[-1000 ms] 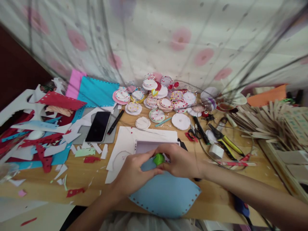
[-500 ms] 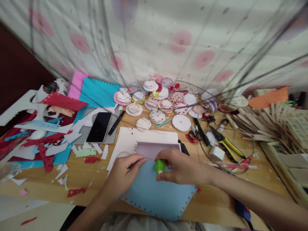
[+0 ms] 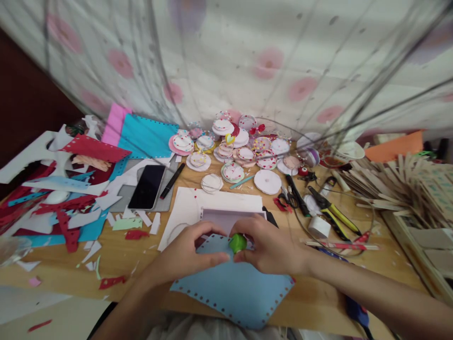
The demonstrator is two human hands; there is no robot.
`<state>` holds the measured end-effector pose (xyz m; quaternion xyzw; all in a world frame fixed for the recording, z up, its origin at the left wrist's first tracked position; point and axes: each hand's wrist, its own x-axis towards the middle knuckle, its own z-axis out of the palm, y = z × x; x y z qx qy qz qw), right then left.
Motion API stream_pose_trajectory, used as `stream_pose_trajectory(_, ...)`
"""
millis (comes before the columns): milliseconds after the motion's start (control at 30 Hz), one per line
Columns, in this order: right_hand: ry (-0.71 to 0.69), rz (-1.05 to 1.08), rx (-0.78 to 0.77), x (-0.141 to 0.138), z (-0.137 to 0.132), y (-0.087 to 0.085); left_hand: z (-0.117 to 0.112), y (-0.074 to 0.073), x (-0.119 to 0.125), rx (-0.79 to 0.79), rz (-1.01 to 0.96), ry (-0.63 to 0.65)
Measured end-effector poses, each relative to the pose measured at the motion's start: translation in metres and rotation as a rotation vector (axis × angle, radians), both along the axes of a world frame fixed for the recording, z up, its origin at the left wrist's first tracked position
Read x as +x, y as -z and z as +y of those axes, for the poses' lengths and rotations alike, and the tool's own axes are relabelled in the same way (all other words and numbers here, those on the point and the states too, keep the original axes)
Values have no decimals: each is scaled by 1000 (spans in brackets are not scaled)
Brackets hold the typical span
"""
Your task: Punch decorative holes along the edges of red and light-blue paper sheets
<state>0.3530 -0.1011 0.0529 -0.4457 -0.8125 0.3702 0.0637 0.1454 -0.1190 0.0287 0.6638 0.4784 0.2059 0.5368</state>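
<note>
A light blue paper sheet point(image 3: 230, 293) with a row of small holes along its edges lies in front of me, its near corner reaching over the table's front edge. My right hand point(image 3: 265, 248) grips a small green craft punch point(image 3: 238, 242) at the sheet's far edge; its fingers hide part of the tool. At the sheet's left part is my left hand point(image 3: 193, 255), thumb stretched over the paper and fingers spread apart from it near the far edge. Behind both hands sits a shallow pale purple box point(image 3: 231, 216) on white paper point(image 3: 187, 203).
Decorated paper discs point(image 3: 233, 172) crowd the back. A phone point(image 3: 146, 186), a black pen point(image 3: 172, 181) and coloured scraps point(image 3: 71, 219) fill the left. Pliers point(image 3: 332, 212), scissors point(image 3: 288, 196), a white adapter point(image 3: 319, 227) and wooden sticks point(image 3: 406, 189) are at right.
My left hand has let its pinch on the sheet's edge go and spread its fingers, thumb moving right. The sheet's near corners have shifted slightly. The punch has turned a little in my right hand.
</note>
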Motion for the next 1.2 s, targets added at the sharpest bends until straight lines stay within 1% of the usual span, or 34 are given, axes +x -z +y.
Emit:
stream_pose_trajectory(67,-7,32,8,-1,-1,2,3,-1,0,-32,7,30)
stream_pose_trajectory(233,-1,41,41,-6,0,18,-2,0,14,38,118,-60)
stream_pose_trajectory(367,20,29,13,-8,2,26,-5,4,21,60,74,-59)
stream_pose_trajectory(500,38,50,17,-10,5,23,-3,7,20,76,36,-105)
stream_pose_trajectory(567,16,44,14,-11,8,20,-2,6,18,68,57,-107)
stream_pose_trajectory(633,-37,41,-11,-9,12,17,-1,3,15,42,93,-87)
stream_pose_trajectory(700,-101,83,-90,-4,15,14,0,1,10,-3,119,-71)
stream_pose_trajectory(767,-118,165,-214,4,19,12,0,-1,4,-32,135,-66)
stream_pose_trajectory(833,-68,253,-313,12,21,12,-1,-1,-1,-20,164,-74)
stream_pose_trajectory(867,-28,281,-333,16,21,13,-2,-1,-3,-7,179,-77)
stream_pose_trajectory(967,91,278,-281,22,19,18,-6,0,-9,20,196,-101)
stream_pose_trajectory(1033,136,275,-222,21,15,23,-10,1,-14,25,187,-143)
stream_pose_trajectory(1100,169,337,-193,19,11,26,-14,0,-18,27,187,-194)
stream_pose_trajectory(1200,212,437,-199,16,6,27,-22,-1,-26,24,197,-257)
